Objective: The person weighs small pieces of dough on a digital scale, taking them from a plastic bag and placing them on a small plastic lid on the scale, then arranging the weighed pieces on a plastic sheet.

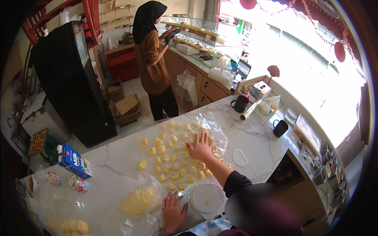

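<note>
Dough pieces (173,157), small and pale yellow, lie in loose rows on a clear plastic sheet (216,131) spread over the white marble counter (260,141). The right hand (201,146) rests flat on the far part of the rows, fingers spread, covering a few pieces so that their number beneath the palm cannot be told. The left hand (173,210) lies palm down near the counter's front edge, fingers slightly spread, between a large lump of dough (138,200) under crinkled plastic and a round white disc (207,198) that carries one small piece. The left wrist is cut off by the lower edge, and the right arm disappears into a dark sleeve. More dough balls (75,227) at the lower left are half lost in the dark rim. A milk carton (74,160) stands at the counter's left end.
</note>
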Tool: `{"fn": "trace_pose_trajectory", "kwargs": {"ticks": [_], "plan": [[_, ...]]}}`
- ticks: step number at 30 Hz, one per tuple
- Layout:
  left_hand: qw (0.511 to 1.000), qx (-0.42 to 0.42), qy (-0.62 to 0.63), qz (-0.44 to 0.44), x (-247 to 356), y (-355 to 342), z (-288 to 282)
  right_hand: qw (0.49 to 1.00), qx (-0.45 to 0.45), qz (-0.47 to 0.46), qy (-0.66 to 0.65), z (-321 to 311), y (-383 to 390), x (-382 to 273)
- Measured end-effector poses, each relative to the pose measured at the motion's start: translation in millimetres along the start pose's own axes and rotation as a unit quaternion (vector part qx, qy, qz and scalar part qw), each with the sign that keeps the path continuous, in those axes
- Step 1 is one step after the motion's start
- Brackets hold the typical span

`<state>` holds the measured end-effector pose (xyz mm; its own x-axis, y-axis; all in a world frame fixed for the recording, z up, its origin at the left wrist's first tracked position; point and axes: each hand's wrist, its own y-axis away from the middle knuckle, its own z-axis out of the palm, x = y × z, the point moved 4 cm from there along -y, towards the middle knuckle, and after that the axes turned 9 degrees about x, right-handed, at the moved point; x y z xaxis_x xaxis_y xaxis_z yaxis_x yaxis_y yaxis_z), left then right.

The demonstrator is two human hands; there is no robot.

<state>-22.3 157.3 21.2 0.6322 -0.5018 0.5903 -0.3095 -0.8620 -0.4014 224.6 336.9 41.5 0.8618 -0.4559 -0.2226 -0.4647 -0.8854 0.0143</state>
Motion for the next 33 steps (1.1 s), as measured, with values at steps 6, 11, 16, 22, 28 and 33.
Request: {"fn": "trace_pose_trajectory", "kwargs": {"ticks": [6, 11, 16, 22, 28, 33], "plan": [[1.0, 0.003, 0.011, 0.002, 3.2, -2.8, -3.9, 0.996, 0.072, 0.045, -0.041, 6.6, -27.9, 10.9], [1.0, -0.001, 0.014, -0.002, 7.2, -6.0, -7.6, 0.999, 0.028, 0.002, -0.033, 7.6, -59.4, 2.5], [1.0, 0.007, 0.002, 0.005, 6.2, -6.2, -9.2, 0.996, 0.025, -0.08, -0.008, 5.1, -64.6, -30.4], [1.0, 0.0, 0.01, -0.021, 11.3, -0.2, -8.9, 0.991, -0.021, -0.132, 0.014, 16.8, -62.1, -55.6], [0.999, 0.001, 0.025, -0.031, 14.8, -1.8, -10.5, 0.984, 0.015, -0.173, 0.023, 19.7, -67.9, -73.8], [0.999, -0.003, 0.021, -0.034, 15.6, -2.5, -13.1, 0.948, -0.03, -0.313, 0.04, 21.9, -52.9, -98.4]]}}
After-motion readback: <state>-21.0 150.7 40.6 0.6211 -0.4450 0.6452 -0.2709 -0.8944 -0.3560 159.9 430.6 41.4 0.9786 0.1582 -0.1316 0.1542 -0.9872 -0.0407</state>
